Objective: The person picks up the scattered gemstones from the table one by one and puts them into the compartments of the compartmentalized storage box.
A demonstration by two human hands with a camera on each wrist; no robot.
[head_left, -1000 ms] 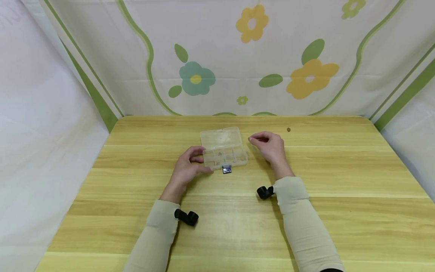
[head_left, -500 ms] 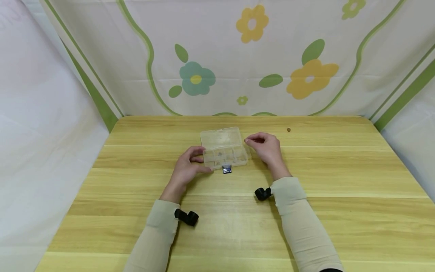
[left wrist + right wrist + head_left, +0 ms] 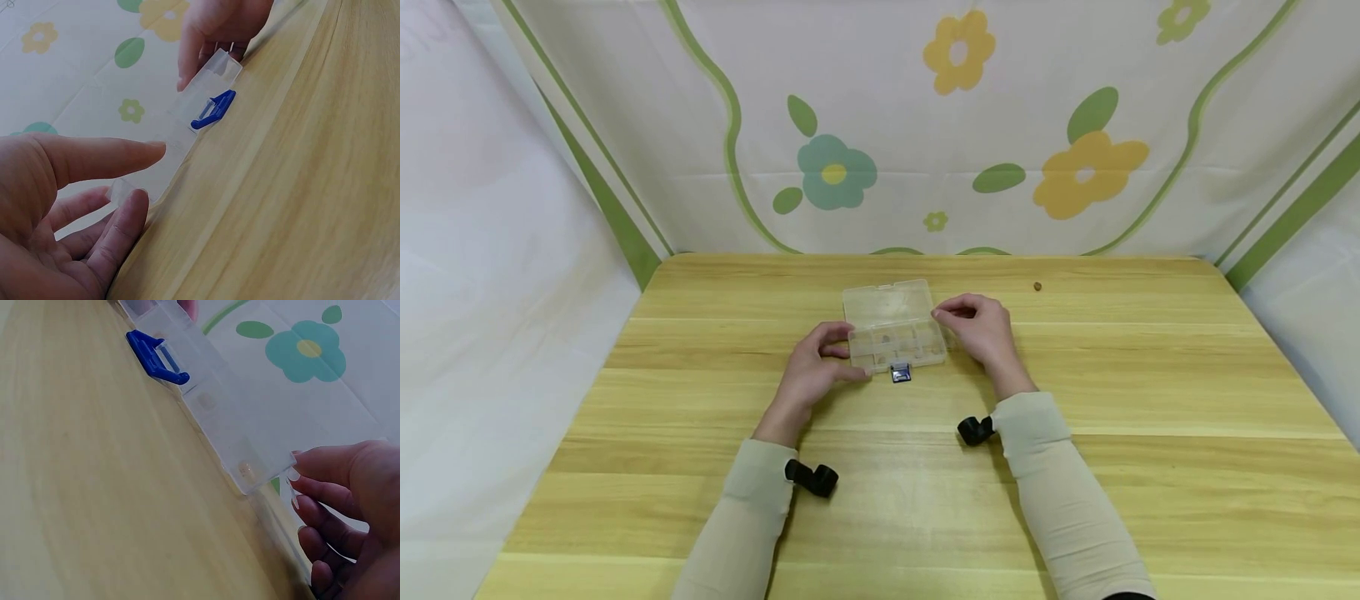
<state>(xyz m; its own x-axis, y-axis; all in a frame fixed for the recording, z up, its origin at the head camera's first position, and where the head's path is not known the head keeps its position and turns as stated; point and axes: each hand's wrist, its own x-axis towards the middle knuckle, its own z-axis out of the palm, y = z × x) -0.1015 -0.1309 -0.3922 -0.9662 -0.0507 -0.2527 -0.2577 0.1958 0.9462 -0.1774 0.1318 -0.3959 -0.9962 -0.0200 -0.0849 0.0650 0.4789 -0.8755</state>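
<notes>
A clear plastic compartment box (image 3: 906, 342) lies on the table, its lid (image 3: 887, 303) folded back. Small, indistinct bits sit in some compartments. A blue latch (image 3: 215, 110) hangs from the front edge. My left hand (image 3: 816, 367) holds the box's left end, thumb at the front and fingers behind. My right hand (image 3: 981, 327) is at the right end, thumb and index tips close together by the corner. In the right wrist view, the right fingertips (image 3: 299, 456) meet that corner; whether they pinch the box or a small clear piece cannot be told.
A tiny brown bead-like thing (image 3: 1037, 286) lies near the back edge of the wooden table (image 3: 1150, 375), right of the right hand. A white cloth printed with flowers (image 3: 925, 150) hangs behind the table. Black wrist cameras (image 3: 976, 431) sit on both sleeves.
My right hand has moved left and slightly nearer, from beside the box to its right corner, with its fingertips still together. The left hand and the box have stayed in place.
</notes>
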